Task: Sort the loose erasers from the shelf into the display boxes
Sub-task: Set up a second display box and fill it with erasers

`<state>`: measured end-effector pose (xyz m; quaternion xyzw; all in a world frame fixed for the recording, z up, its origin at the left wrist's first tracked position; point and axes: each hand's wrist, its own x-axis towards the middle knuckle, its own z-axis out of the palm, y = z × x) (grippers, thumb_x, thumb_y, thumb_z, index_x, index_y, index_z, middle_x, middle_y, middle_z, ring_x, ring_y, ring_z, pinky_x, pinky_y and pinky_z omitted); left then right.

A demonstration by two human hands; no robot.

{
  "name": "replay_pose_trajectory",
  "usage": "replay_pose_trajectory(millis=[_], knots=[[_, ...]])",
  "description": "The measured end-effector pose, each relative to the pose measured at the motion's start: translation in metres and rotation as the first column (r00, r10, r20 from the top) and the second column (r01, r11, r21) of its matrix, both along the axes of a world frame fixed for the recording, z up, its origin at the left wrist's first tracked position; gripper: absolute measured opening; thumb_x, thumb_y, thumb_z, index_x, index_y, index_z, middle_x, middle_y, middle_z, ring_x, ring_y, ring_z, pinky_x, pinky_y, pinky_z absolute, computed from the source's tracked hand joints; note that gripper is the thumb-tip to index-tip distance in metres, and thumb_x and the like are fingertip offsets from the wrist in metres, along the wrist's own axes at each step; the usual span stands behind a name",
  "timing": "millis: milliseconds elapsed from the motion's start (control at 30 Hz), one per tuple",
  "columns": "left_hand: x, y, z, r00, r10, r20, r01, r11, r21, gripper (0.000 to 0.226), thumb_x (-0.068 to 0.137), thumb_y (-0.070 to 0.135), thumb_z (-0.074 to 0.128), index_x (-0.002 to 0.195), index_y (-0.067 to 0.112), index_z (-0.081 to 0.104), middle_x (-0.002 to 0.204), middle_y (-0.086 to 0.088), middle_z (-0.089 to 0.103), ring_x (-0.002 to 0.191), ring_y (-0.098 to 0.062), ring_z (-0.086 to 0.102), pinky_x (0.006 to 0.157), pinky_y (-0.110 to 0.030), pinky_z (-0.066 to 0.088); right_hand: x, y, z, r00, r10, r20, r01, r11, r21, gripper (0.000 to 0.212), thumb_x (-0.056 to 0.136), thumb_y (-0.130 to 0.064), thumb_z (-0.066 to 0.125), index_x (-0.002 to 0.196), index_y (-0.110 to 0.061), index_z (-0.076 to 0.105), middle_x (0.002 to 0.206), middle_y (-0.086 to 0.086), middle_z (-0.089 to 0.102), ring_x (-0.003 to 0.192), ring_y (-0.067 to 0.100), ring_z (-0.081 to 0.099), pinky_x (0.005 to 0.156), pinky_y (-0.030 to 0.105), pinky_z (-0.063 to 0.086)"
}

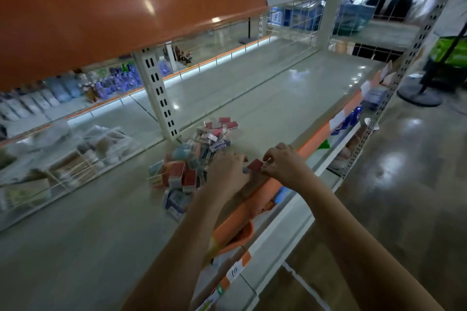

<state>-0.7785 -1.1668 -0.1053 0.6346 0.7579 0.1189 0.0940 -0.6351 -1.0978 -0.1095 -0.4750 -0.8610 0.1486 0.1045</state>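
In the head view we see 1 pale shelf [252, 98] with a heap of loose erasers [194, 156] lying near its front edge, most of them in red, white or blue sleeves. Our left hand [227, 171] lies on the near right side of that heap, knuckles up and fingers bent down among the erasers; the blur and the back of the hand hide the fingertips, so we cannot tell whether it grips anything. Just to its right, our right hand [280, 161] has its fingers curled and pinches the right end of 1 red eraser [255, 165], which sits between the 2 hands, just above the shelf's front edge and apart from the main heap. The orange price rail [316, 139] runs along that edge under the right hand. A tag marked 10 [234, 271] is stuck lower on the rail. Clear acrylic bins [70, 159] stand on the shelf at the far left, well apart from the heap.
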Motion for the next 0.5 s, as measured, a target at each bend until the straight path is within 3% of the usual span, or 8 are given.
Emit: replay_pose_trajectory(millis=[100,233,367,500], knots=[[0.005,0.003,0.003,0.997,0.055,0.05,-0.054,0.998,-0.028,0.031,0.085,0.041,0.058,0.107,0.02,0.059,0.113,-0.003,0.057,0.112,-0.024,0.05,0.09,-0.039,0.045,0.004,0.021,-0.002,0.997,0.076,-0.007,-0.077,0.997,-0.018,0.032,0.086,-0.041,0.059,0.105,-0.015,0.062,0.108,0.006,0.055,0.106,0.023,0.047,0.082,0.027,0.035],[0.019,0.0,0.001,0.987,0.143,0.073,-0.142,0.99,-0.02,0.051,0.082,0.066,0.049,0.114,0.027,0.058,0.118,0.004,0.051,0.114,-0.016,0.045,0.095,-0.037,0.04,0.007,0.048,-0.003,0.974,0.22,-0.055,-0.223,0.974,-0.04,0.028,0.087,-0.04,0.059,0.098,-0.015,0.063,0.095,0.001,0.054,0.096,0.017,0.045,0.077,0.024,0.034],[0.029,0.008,-0.009,0.965,0.261,-0.033,-0.261,0.965,0.015,0.048,0.089,0.054,0.051,0.124,0.023,0.056,0.134,0.0,0.048,0.128,-0.019,0.036,0.108,-0.038,0.029,0.005,0.071,-0.002,0.926,0.37,-0.077,-0.375,0.924,-0.078,0.023,0.087,-0.041,0.059,0.089,-0.018,0.059,0.083,-0.003,0.051,0.082,0.015,0.05,0.066,0.023,0.034],[0.034,0.017,-0.017,0.936,0.351,-0.013,-0.349,0.934,0.07,0.042,0.091,0.043,0.045,0.121,0.018,0.062,0.122,-0.004,0.059,0.114,-0.02,0.048,0.099,-0.032,0.033,0.004,0.088,0.0,0.888,0.375,-0.267,-0.425,0.89,-0.163,0.025,0.088,-0.041,0.059,0.08,-0.018,0.055,0.071,0.0,0.058,0.063,0.012,0.055,0.054,0.021,0.038]])
